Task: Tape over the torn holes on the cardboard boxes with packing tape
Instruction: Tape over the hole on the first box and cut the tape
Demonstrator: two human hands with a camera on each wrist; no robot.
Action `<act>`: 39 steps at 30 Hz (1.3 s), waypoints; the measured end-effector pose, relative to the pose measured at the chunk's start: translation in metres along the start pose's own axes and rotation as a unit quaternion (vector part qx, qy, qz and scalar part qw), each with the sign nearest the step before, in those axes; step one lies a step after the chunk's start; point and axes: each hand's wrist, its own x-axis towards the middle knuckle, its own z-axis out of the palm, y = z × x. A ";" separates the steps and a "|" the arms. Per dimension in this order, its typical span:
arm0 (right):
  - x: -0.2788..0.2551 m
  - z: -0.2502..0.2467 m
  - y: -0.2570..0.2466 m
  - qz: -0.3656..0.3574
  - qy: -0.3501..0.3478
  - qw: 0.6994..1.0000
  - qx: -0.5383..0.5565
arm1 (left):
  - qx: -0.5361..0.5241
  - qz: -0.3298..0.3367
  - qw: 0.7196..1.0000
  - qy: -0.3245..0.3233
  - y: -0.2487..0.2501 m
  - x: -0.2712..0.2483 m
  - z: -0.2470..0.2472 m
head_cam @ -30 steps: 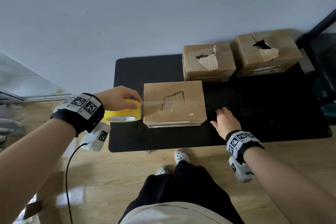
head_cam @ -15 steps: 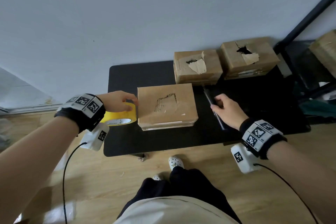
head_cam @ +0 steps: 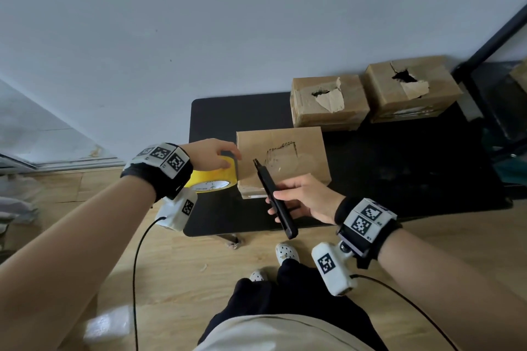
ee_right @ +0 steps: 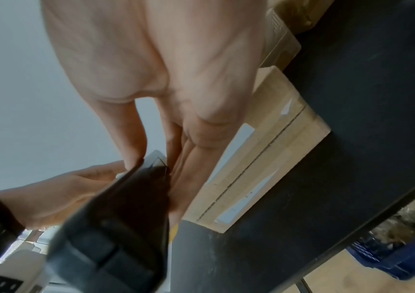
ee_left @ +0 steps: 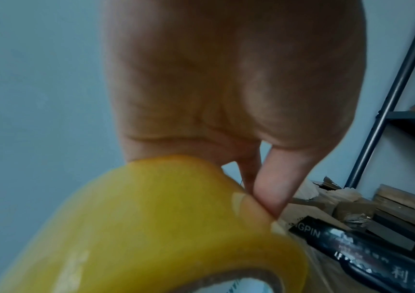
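1. Left hand [head_cam: 209, 154] is wrapped over the top of the yellow tape roll [head_cam: 212, 178], fingers curled on it. The roll sits at the left edge of the near box [head_cam: 282, 159], touching it or just about.
2. In the left wrist view the thumb [ee_left: 274, 190] presses down on the roll's [ee_left: 151, 228] outer layer right where it meets the box.
3. Right hand [head_cam: 306, 198] grips a black utility knife [head_cam: 272, 198], fingers closed around the handle. It's held in the air, tip pointing up-left over the near box's top, close to the roll.
4. The near box is on the black tabletop [head_cam: 399, 174], towards the front. Its top has a rough square tear [head_cam: 281, 155] that looks flattened down; there's a sheen over it, but can't say for sure it's tape.
5. Two more boxes at the back by the wall: the middle box [head_cam: 328, 102] and the right box [head_cam: 410, 88], side by side, both with open torn holes and flaps of card sticking up.
6. The right wrist view mostly shows the knife body [ee_right: 116, 228] and the near box's front side [ee_right: 264, 158] with a seam.
7. A dark metal rack [head_cam: 502, 37] stands off to the right.
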 end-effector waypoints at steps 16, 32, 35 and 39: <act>-0.002 0.008 -0.005 0.019 -0.001 1.000 0.000 | -0.036 0.014 0.999 0.027 -0.005 -0.002 0.009; -0.037 -0.082 0.005 -0.118 0.315 0.935 -0.117 | -0.043 -0.006 0.999 0.028 -0.005 -0.001 0.011; -0.020 -0.109 0.019 -0.069 0.419 0.872 -0.245 | -0.047 -0.009 0.998 0.028 -0.006 0.000 0.011; 0.012 -0.120 0.039 0.067 0.379 0.832 -0.401 | -0.050 -0.008 0.998 0.026 -0.009 0.002 0.012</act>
